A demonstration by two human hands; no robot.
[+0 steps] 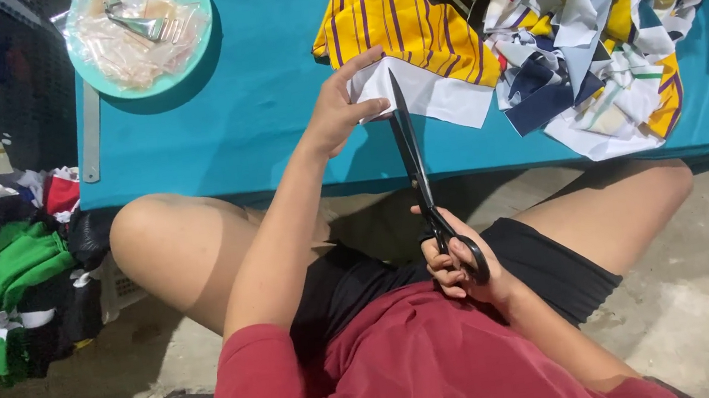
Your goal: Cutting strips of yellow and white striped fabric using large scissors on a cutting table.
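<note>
I have a single view, from the camera on the wearer's head, tilted steeply down over the chest and lap. It faces forward across the knees to the teal worktop, whose near edge crosses the frame just beyond the right hand and its grip on the scissors. The left hand sits farther out, over the worktop. Everything is close, at arm's length. The floor fills the frame's lower corners, below the grip.
</note>
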